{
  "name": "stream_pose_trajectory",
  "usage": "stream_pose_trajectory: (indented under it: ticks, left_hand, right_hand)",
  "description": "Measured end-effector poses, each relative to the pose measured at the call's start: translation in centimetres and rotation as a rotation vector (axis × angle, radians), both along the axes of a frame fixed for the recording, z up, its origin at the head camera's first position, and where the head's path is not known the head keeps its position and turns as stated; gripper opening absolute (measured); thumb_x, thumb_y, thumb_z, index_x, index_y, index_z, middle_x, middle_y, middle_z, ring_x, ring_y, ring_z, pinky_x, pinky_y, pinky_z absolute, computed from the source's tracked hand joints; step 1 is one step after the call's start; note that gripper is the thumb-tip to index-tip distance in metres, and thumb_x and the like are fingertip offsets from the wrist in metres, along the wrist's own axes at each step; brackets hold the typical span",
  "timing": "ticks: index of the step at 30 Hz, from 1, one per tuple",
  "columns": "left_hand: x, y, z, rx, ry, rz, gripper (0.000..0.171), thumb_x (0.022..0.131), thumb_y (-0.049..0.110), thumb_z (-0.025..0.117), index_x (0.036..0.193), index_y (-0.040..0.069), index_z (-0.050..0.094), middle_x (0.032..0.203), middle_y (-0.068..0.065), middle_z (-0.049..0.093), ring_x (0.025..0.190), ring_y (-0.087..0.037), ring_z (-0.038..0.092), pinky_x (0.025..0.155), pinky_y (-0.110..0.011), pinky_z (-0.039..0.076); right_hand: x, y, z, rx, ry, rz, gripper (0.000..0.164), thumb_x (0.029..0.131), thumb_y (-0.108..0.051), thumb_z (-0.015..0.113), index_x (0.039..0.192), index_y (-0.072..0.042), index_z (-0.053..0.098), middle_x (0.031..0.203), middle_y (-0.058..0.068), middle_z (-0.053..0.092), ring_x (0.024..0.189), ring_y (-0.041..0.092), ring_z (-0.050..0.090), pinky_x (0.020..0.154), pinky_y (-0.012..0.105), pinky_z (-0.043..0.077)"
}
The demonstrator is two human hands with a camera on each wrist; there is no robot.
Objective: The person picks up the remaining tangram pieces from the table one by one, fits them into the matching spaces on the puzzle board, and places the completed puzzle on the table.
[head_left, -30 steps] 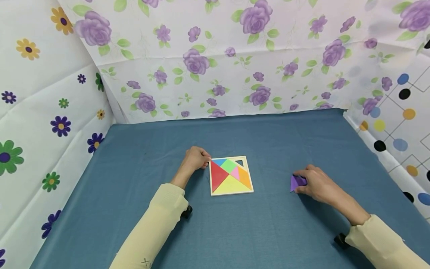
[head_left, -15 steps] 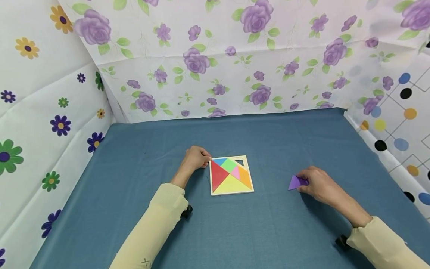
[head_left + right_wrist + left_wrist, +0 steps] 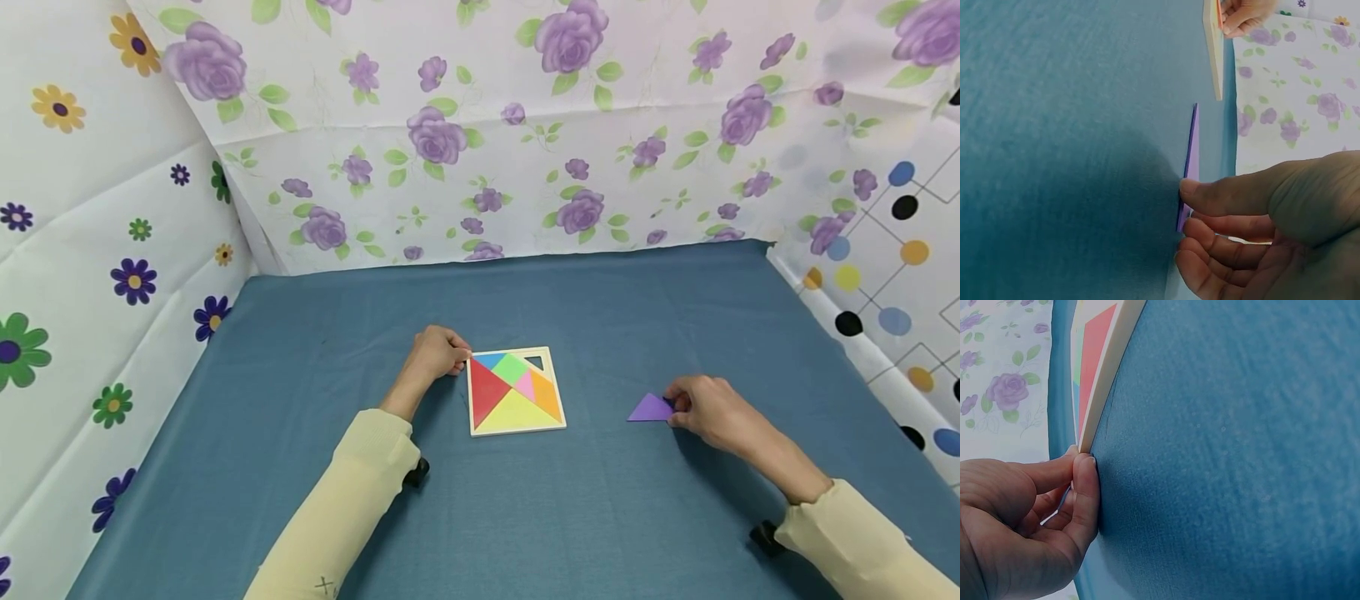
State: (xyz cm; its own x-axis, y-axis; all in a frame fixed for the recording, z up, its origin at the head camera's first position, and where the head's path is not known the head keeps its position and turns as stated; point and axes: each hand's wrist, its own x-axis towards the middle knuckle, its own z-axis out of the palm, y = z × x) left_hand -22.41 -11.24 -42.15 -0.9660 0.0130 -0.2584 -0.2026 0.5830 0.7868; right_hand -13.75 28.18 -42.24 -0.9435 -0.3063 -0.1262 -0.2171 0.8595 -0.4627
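Observation:
A square wooden tangram tray (image 3: 519, 432) lies on the blue cloth in the head view, filled with red, yellow, blue, green, pink and orange pieces. A bare triangular gap (image 3: 536, 363) shows at its far right corner. My left hand (image 3: 435, 352) pinches the tray's far left corner between thumb and fingers; in the left wrist view the fingertips (image 3: 1087, 469) meet that corner. To the right of the tray, my right hand (image 3: 708, 408) holds a purple triangle tangram piece (image 3: 648, 409) by its right end. The right thumb (image 3: 1200, 192) lies on the piece, whose left point faces the tray.
Blue cloth (image 3: 337, 500) covers the table. A white sheet with purple roses (image 3: 435, 137) hangs behind it. Flowered sheeting (image 3: 135, 282) stands at the left and dotted sheeting (image 3: 892, 321) at the right.
The purple triangle has turned in my right hand and slid out leftward from the fingers, now showing more of itself. My left hand and the tray have stayed put.

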Motion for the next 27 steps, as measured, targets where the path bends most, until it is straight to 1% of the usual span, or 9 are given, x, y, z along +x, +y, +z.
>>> stream_pose_trajectory:
  ticks: [2, 6, 9, 13, 21, 27]
  left_hand:
    - [0.1, 0.0, 0.0, -0.002, 0.001, -0.001, 0.011, 0.098, 0.005, 0.072, 0.102, -0.002, 0.079, 0.086, -0.014, 0.075, 0.071, -0.019, 0.071, 0.069, -0.03, 0.062]
    - [0.1, -0.1, 0.0, -0.002, 0.0, 0.004, 0.01, 0.098, 0.006, 0.072, 0.101, -0.002, 0.079, 0.086, -0.014, 0.075, 0.071, -0.019, 0.07, 0.069, -0.03, 0.062]
    - [0.1, 0.0, 0.1, -0.001, -0.004, 0.001, 0.011, 0.098, 0.006, 0.072, 0.101, -0.001, 0.079, 0.085, -0.014, 0.075, 0.07, -0.018, 0.07, 0.069, -0.03, 0.062]
    - [0.0, 0.0, 0.1, -0.008, -0.006, -0.001, 0.011, 0.098, 0.007, 0.072, 0.101, -0.001, 0.079, 0.085, -0.013, 0.075, 0.069, -0.017, 0.07, 0.068, -0.03, 0.062]
    - [0.0, 0.1, 0.1, -0.009, -0.001, 0.003, 0.011, 0.098, 0.006, 0.072, 0.1, -0.002, 0.079, 0.085, -0.013, 0.075, 0.069, -0.018, 0.07, 0.068, -0.03, 0.062]
    - [0.1, 0.0, 0.1, 0.004, 0.004, 0.004, 0.01, 0.097, 0.005, 0.073, 0.101, -0.002, 0.079, 0.088, -0.015, 0.076, 0.071, -0.019, 0.07, 0.069, -0.03, 0.062]
  right_hand:
    - [-0.2, -0.1, 0.0, 0.014, 0.012, 0.023, 0.037, 0.087, 0.0, 0.081, 0.118, 0.013, 0.067, 0.09, 0.011, 0.065, 0.076, 0.021, 0.058, 0.062, 0.037, 0.05]
    - [-0.5, -0.6, -0.3, 0.047, 0.047, 0.088, 0.047, 0.087, -0.007, 0.084, 0.127, 0.01, 0.065, 0.097, 0.013, 0.064, 0.083, 0.024, 0.059, 0.067, 0.042, 0.052]
    - [-0.7, -0.8, -0.5, 0.057, 0.069, 0.117, 0.047, 0.087, -0.01, 0.084, 0.127, 0.008, 0.066, 0.099, 0.013, 0.063, 0.085, 0.024, 0.06, 0.068, 0.042, 0.052]
    - [-0.8, -1.0, -0.6, 0.042, 0.081, 0.112, 0.042, 0.086, -0.008, 0.085, 0.122, 0.008, 0.069, 0.098, 0.013, 0.063, 0.084, 0.023, 0.06, 0.067, 0.041, 0.052]
    - [-0.7, -1.1, -0.7, 0.002, 0.092, 0.085, 0.037, 0.084, -0.005, 0.085, 0.115, 0.008, 0.069, 0.1, 0.014, 0.065, 0.089, 0.027, 0.062, 0.072, 0.046, 0.055]
    - [-0.5, -1.0, -0.9, -0.055, 0.102, 0.074, 0.033, 0.085, -0.001, 0.084, 0.112, 0.002, 0.065, 0.094, 0.008, 0.062, 0.081, 0.021, 0.056, 0.065, 0.038, 0.049]
